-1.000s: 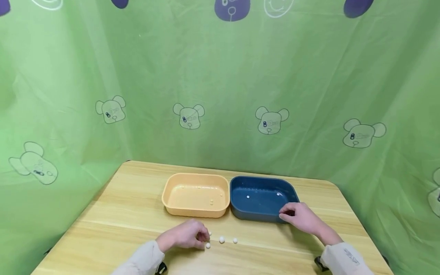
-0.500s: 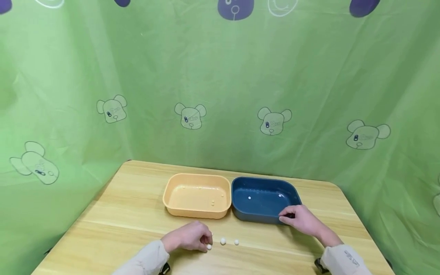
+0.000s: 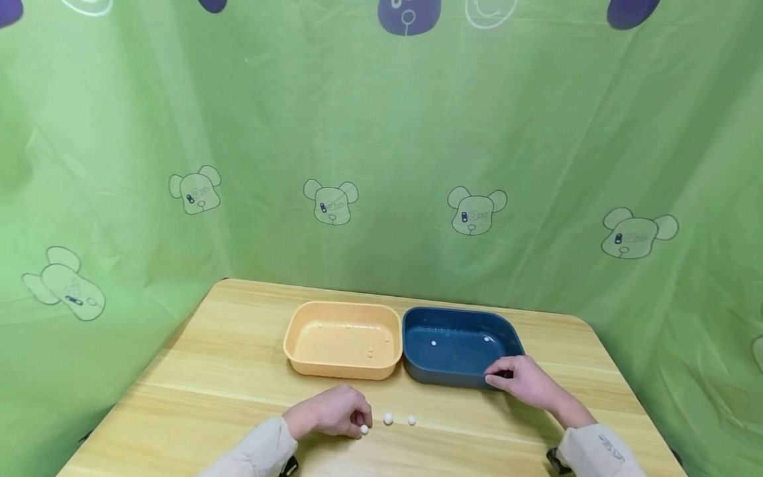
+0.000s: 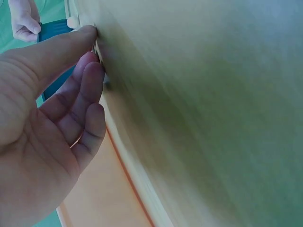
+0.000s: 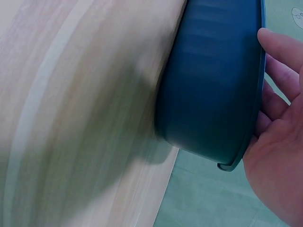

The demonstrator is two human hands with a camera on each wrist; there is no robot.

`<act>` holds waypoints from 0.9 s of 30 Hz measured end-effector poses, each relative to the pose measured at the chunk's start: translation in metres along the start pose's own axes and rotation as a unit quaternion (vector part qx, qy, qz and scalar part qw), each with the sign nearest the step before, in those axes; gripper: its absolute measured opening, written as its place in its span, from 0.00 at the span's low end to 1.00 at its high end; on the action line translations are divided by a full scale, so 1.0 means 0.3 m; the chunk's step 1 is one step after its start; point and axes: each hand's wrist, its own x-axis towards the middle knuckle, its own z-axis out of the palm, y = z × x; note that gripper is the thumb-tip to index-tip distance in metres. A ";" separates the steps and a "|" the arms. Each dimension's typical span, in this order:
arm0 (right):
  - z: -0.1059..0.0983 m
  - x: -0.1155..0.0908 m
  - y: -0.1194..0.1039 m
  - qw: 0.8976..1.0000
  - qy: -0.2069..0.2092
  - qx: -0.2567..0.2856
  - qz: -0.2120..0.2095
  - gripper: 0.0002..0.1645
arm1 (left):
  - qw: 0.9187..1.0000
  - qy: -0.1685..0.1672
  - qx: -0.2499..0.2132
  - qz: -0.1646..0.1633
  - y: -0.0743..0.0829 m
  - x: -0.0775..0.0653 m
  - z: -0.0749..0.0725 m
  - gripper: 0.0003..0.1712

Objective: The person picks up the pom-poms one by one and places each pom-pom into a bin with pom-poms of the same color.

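Observation:
My left hand [image 3: 334,412] is low over the table, fingertips down at the wood. A white ball [image 3: 364,429] sits right at its fingertips. In the left wrist view the thumb and forefinger [image 4: 85,71] come close together at the table; I cannot tell whether they pinch a small ball there. To the right lie a larger white ball [image 3: 389,419] and another white ball [image 3: 411,420]. My right hand [image 3: 527,383] grips the near right rim of a dark blue plastic bin [image 5: 213,80], thumb outside and fingers inside. Two small white balls [image 3: 433,343] lie in that bin.
Against the blue bin's left side stands a light orange bin [image 3: 340,370] with several tiny yellowish balls [image 3: 370,353] in it. Both stand on a wooden table [image 3: 238,344], near its back edge. A green printed curtain [image 3: 381,252] rises behind.
My left hand has shifted slightly right and down to the balls, and a small white ball behind its fingertips has gone out of sight. The right hand keeps hold of the blue bin's rim.

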 end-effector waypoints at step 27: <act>0.017 0.002 -0.004 1.000 0.002 -0.002 -0.016 0.07 | 0.997 0.002 -0.076 -0.015 0.038 0.025 -0.046 0.07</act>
